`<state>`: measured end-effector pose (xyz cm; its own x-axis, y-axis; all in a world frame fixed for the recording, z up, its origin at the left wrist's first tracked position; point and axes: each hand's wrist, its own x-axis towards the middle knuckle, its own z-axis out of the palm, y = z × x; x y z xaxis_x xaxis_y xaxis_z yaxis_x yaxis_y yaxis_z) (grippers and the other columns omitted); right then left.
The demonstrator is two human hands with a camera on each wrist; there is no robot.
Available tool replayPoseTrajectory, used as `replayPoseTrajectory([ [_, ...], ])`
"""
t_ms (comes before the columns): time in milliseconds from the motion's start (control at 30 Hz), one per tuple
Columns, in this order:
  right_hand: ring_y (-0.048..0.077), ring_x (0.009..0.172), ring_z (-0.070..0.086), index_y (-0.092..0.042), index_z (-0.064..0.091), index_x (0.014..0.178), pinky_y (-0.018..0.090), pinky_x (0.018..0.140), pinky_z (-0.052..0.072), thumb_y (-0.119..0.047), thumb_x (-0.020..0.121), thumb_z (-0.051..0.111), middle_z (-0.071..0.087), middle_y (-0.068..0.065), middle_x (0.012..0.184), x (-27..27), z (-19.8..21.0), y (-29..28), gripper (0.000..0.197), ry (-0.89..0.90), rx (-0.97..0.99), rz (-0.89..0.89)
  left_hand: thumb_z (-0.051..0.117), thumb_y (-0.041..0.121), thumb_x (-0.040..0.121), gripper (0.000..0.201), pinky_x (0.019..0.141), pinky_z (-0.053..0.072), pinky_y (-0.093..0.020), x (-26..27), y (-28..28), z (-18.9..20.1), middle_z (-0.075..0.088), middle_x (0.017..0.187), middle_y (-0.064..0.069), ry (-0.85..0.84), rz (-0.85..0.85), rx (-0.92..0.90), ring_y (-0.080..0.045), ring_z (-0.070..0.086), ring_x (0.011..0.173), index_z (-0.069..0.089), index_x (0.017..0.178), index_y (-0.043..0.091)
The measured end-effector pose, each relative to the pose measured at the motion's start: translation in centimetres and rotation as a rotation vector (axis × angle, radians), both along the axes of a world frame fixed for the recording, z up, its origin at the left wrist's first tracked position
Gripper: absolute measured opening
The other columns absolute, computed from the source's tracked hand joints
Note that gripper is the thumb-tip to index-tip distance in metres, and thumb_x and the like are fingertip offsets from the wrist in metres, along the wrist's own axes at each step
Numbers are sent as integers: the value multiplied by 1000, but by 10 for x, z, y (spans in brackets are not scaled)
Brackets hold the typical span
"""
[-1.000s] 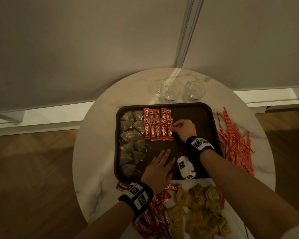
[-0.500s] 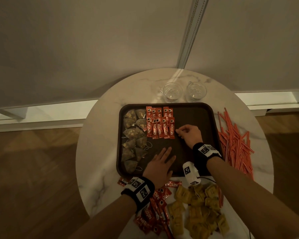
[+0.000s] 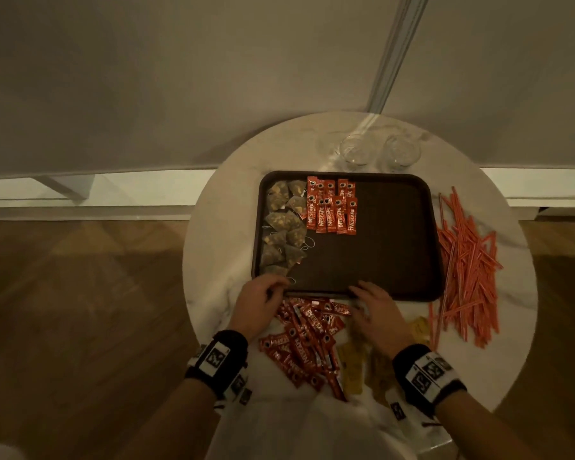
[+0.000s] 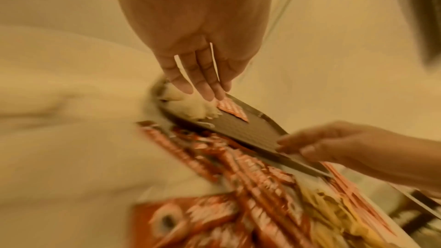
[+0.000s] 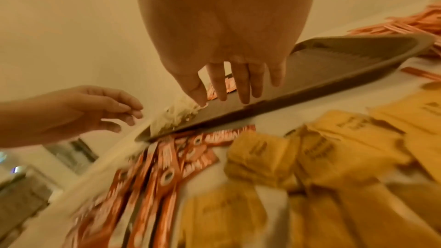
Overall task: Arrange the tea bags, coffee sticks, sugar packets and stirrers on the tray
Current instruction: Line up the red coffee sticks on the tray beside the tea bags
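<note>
1. Both hands are down at the near edge of the tray (image 3: pixel 399 207), over the loose heap of coffee sticks (image 3: pixel 307 340) on the table (image 3: pixel 219 214); neither holds anything; the left hand (image 3: pixel 258 305) has loosely curled fingers by the tray's near left corner, and the right hand (image 3: pixel 377 315) has relaxed, straight fingers reaching over the tray's lip.
2. On the tray, the tea bags (image 3: pixel 284 227) fill the left column and a short block of placed sticks (image 3: pixel 332 207) sits beside them at the far end; the rest of the tray is bare.
3. The next job, I'd judge, is fetching more sticks; better to pinch a few off the top of the heap, all pointing one way, than to grab a fistful.
4. Lay them just below the placed block, edges touching, logos matching.
5. Mind the tea-bag strings near the left hand; a snag would drag the column.
6. The sugar packets (image 3: pixel 352 366) and the stirrers (image 3: pixel 468 260) still wait on the table, so leave them room on the right.
</note>
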<state>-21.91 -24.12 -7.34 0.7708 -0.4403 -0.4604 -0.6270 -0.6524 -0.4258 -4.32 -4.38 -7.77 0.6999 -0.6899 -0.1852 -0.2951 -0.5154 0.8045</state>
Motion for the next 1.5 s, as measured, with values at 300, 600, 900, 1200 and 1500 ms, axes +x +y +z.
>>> replayPoseTrajectory([
  [300,20,152,6,-18,14,157,45,123,5,-37,104,37,11,3,165,-9,-2,16,61,176,-143,155,59,8,93,17,84,50,-30,-17,81,-24,69,106,-1,-1,155,186,-13,59,87,70,103,16],
  [600,23,153,4,-19,10,157,50,121,10,-43,104,33,8,3,165,-6,-10,20,63,237,-160,159,68,35,89,39,92,47,-35,-17,39,-41,53,120,-6,-48,263,315,-22,54,109,61,122,17],
  [900,22,153,2,-18,10,158,52,120,11,-39,103,39,7,2,166,-5,-9,22,65,229,-149,135,75,38,82,24,75,41,-27,-16,54,-41,46,101,7,-117,141,391,-14,49,94,57,91,24],
  [1200,24,151,14,-19,25,155,51,121,12,-30,99,51,22,5,163,2,0,21,63,159,-62,26,73,27,85,17,63,40,-24,-22,98,-33,59,82,7,-24,72,426,-14,57,78,56,84,24],
  [1500,-1,115,48,-26,55,135,8,94,35,-14,93,64,47,-17,128,22,40,78,45,-308,256,128,63,20,96,8,65,46,-14,-33,87,7,68,90,3,355,75,100,-5,62,71,70,96,22],
])
